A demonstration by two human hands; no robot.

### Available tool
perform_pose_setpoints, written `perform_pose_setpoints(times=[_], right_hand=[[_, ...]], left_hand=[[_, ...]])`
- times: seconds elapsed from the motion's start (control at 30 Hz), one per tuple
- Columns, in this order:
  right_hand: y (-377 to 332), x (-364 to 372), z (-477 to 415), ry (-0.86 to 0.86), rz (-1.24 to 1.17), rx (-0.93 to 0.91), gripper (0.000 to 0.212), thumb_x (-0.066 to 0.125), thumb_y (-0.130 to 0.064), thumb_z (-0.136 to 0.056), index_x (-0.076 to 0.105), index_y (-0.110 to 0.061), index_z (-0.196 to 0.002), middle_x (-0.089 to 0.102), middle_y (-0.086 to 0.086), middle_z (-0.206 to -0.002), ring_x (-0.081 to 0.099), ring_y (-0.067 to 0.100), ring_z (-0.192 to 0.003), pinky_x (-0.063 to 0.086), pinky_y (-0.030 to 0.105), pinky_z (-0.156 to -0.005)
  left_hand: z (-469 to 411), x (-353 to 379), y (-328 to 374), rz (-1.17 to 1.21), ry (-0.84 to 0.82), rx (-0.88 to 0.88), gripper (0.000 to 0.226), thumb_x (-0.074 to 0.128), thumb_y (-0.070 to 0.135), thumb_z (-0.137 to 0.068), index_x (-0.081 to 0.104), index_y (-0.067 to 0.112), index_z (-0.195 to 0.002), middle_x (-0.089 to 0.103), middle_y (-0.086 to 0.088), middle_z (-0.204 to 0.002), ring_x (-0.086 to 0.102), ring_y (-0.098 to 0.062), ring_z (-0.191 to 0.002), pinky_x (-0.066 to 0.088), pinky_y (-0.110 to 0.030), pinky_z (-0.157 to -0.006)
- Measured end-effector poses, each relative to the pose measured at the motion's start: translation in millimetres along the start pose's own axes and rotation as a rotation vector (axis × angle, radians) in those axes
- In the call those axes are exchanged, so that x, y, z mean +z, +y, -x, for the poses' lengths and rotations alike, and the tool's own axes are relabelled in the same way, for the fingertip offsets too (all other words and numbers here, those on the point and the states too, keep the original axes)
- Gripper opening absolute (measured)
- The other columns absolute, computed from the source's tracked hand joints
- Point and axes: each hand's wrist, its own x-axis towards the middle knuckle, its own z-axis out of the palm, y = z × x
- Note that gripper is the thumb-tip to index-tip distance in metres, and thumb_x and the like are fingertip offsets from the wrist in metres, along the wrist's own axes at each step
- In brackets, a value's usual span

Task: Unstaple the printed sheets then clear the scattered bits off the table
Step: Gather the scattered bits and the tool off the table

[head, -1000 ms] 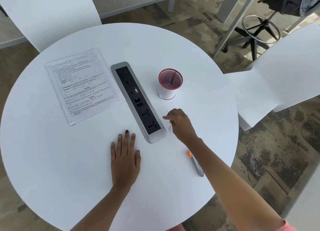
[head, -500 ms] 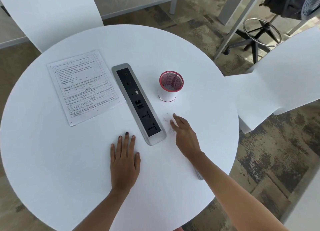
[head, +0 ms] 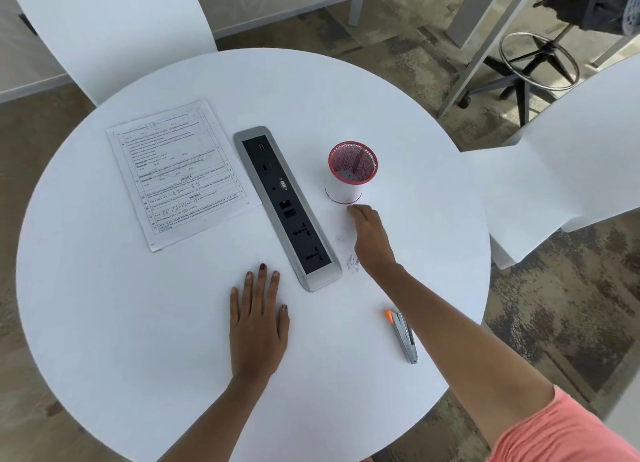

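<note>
While the left hand (head: 258, 326) lies flat on the tabletop (head: 138, 323), right hand (head: 372, 236) by the red mesh cup (head: 349, 174), grip unclear, paper bits (head: 352, 263) beside its wrist, printed sheets (head: 180, 174) at left.

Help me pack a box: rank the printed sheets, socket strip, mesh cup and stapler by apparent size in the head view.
1. printed sheets
2. socket strip
3. mesh cup
4. stapler
Cup and stapler are close; the stapler lies nearer the camera.

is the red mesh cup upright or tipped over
Upright: the red wire-mesh cup stands on its base on the white round table, rim up.
</note>
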Motion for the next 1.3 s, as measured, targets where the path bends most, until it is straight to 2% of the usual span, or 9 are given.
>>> perform_pose_setpoints(times=[0.2,0.37,0.6,0.7,0.83,1.03,1.13,1.23,1.3], right_hand=[[11.2,-2.3,21.8,-0.174,0.048,-0.298,0.051,0.031,0.0,-0.089,0.048,-0.007,-0.136,0.047,0.008,-0.142,0.042,0.019,-0.132,0.026,0.018,-0.111],[28.8,-10.6,49.1,-0.193,0.012,-0.392,0.068,0.039,0.024,-0.069,0.059,-0.006,-0.126,0.058,0.01,-0.13,0.051,0.019,-0.121,0.032,0.015,-0.106],[27.6,-21.1,72.0,0.26,-0.206,0.184,0.044,0.051,0.021,-0.077,0.068,-0.005,-0.109,0.067,0.01,-0.105,0.063,0.018,-0.089,0.04,0.006,-0.08],[25.3,-18.9,77.5,0.204,-0.264,0.435,0.048,0.062,0.019,-0.074,0.059,0.002,-0.119,0.055,0.018,-0.112,0.057,0.028,-0.09,0.036,-0.002,-0.07],[8.3,-14.0,82.0,0.162,-0.342,0.459,0.05,0.054,0.028,-0.073,0.057,0.007,-0.118,0.048,0.018,-0.106,0.048,0.024,-0.084,0.038,-0.005,-0.058],[-13.1,-0.2,73.6,0.139,-0.366,0.4,0.05,0.04,0.029,-0.078,0.06,0.004,-0.115,0.045,0.007,-0.099,0.053,0.019,-0.077,0.058,0.034,-0.076],[-17.1,1.5,71.5,0.171,-0.392,0.378,0.052,0.047,0.029,-0.078,0.057,0.002,-0.122,0.047,0.007,-0.103,0.051,0.024,-0.093,0.057,0.021,-0.076],[-14.7,3.8,76.6,0.09,-0.268,0.269,0.07,0.053,0.028,-0.074,0.051,-0.008,-0.133,0.045,0.013,-0.135,0.04,0.027,-0.125,0.036,-0.004,-0.085],[-12.9,8.5,78.7,0.033,-0.177,0.188,0.072,0.05,0.025,-0.078,0.047,-0.015,-0.138,0.037,0.011,-0.148,0.03,0.027,-0.139,0.032,0.016,-0.109]], left_hand=[[0.2,-0.7,0.3,-0.005,0.001,0.0,0.057,0.032,0.028,-0.098,0.03,0.016,-0.153,0.022,-0.005,-0.163,0.023,-0.027,-0.15,0.02,-0.051,-0.121],[-0.2,-0.3,0.8,-0.012,-0.005,-0.001,0.056,0.03,0.028,-0.098,0.029,0.016,-0.153,0.022,-0.006,-0.163,0.022,-0.028,-0.15,0.02,-0.051,-0.121],[-0.1,0.2,0.8,-0.01,-0.003,-0.004,0.056,0.03,0.028,-0.098,0.03,0.016,-0.153,0.022,-0.006,-0.163,0.022,-0.028,-0.15,0.018,-0.051,-0.122],[0.1,-0.4,0.1,-0.008,-0.003,-0.009,0.056,0.029,0.028,-0.098,0.03,0.016,-0.153,0.022,-0.006,-0.163,0.022,-0.028,-0.15,0.018,-0.051,-0.122],[-0.5,-1.0,1.1,-0.006,-0.004,-0.008,0.056,0.028,0.029,-0.098,0.031,0.015,-0.152,0.022,-0.006,-0.163,0.022,-0.028,-0.15,0.019,-0.051,-0.122],[0.1,0.4,0.5,-0.005,0.011,0.0,0.056,0.029,0.028,-0.098,0.031,0.015,-0.152,0.023,-0.007,-0.163,0.023,-0.028,-0.15,0.02,-0.051,-0.121],[-0.5,0.8,0.5,-0.003,0.011,0.003,0.056,0.03,0.028,-0.098,0.03,0.015,-0.153,0.023,-0.007,-0.163,0.022,-0.028,-0.15,0.02,-0.052,-0.121],[-0.6,1.4,0.0,-0.004,0.016,0.005,0.056,0.03,0.028,-0.098,0.03,0.015,-0.153,0.023,-0.007,-0.163,0.023,-0.028,-0.15,0.02,-0.051,-0.121],[-0.3,1.1,0.1,0.001,0.021,0.004,0.056,0.03,0.028,-0.098,0.03,0.015,-0.153,0.023,-0.007,-0.163,0.023,-0.028,-0.15,0.02,-0.051,-0.121]])
